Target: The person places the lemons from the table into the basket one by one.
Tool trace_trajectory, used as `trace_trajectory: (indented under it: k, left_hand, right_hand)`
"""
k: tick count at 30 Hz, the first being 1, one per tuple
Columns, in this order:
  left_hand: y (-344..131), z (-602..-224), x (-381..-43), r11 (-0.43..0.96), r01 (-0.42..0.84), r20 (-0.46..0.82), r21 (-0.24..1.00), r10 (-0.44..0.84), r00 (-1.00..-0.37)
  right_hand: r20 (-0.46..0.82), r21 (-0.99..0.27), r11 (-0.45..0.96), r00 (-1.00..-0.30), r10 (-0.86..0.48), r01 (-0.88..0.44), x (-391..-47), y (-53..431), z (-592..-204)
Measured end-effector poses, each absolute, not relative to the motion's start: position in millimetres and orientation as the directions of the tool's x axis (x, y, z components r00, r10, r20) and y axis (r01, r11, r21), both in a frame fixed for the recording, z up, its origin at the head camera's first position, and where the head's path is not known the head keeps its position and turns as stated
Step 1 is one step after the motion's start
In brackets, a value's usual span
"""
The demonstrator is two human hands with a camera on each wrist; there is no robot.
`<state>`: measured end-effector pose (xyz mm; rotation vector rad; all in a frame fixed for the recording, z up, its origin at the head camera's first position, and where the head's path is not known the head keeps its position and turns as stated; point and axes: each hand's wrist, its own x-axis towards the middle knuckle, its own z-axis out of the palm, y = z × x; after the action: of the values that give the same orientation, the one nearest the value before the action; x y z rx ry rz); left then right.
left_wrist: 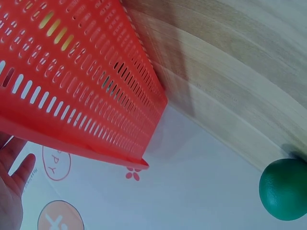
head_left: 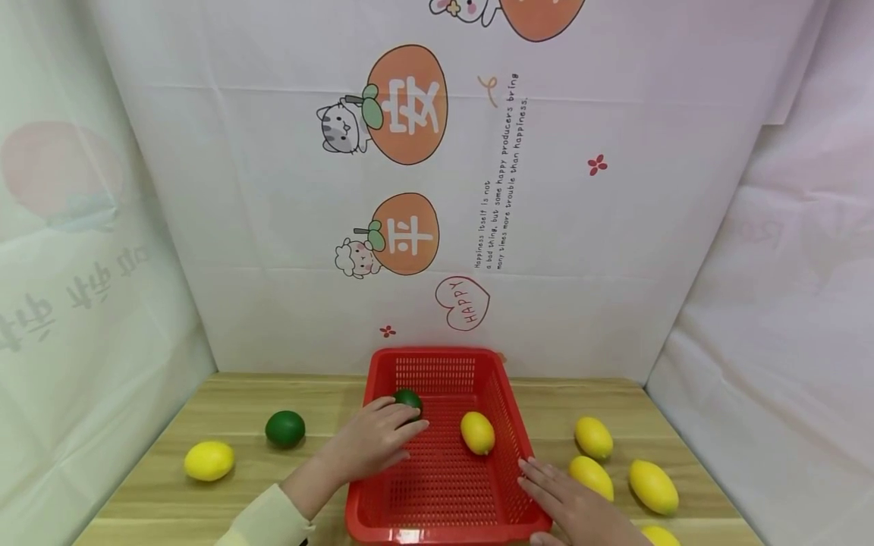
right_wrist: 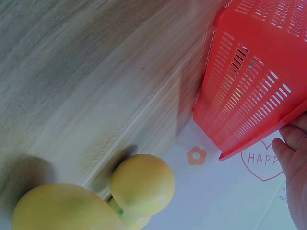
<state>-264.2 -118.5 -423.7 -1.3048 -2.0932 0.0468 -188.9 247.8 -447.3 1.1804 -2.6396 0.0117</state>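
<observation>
A red plastic basket [head_left: 437, 534] with slotted walls stands on the wooden table. My left hand [head_left: 374, 441] reaches over its left rim, fingers loosely extended. Just beyond those fingers, a dark green lime [head_left: 408, 402] shows in the basket, partly covered by them. A yellow lemon [head_left: 477, 433] lies on the basket floor to the right. My right hand [head_left: 570, 500] rests its fairly straight fingertips on the basket's right rim. In the right wrist view, the right fingers [right_wrist: 284, 152] show at the rim's edge.
Left of the basket lie another green lime [head_left: 285, 429] and a lemon [head_left: 209, 461]. Several lemons [head_left: 653, 487] lie to the right, close to my right hand. Printed white cloth [head_left: 546, 303] hangs behind the table and along both sides.
</observation>
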Motion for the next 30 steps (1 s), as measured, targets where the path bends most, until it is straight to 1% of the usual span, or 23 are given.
trace_trajectory:
  k: [12, 20, 25, 30]
  left_hand:
    - [-125, -426, -264, 0.490, 0.786, 0.542, -0.377, 0.805, -0.242]
    - [-132, -424, -259, 0.505, 0.781, 0.549, -0.368, 0.796, -0.256]
    - [-138, -423, -256, 0.509, 0.780, 0.559, -0.366, 0.790, -0.253]
    - [-145, -422, -253, 0.526, 0.775, 0.573, -0.350, 0.775, -0.267]
  right_hand:
    - [0.238, 0.107, 0.663, -0.628, -0.741, -0.741, -189, 248, -447]
    - [0.267, 0.150, 0.648, -0.600, -0.754, -0.747, -190, 247, -448]
    - [0.266, 0.151, 0.646, -0.599, -0.756, -0.748, -190, 248, -448]
    - [0.263, 0.146, 0.649, -0.603, -0.753, -0.747, -191, 248, -449]
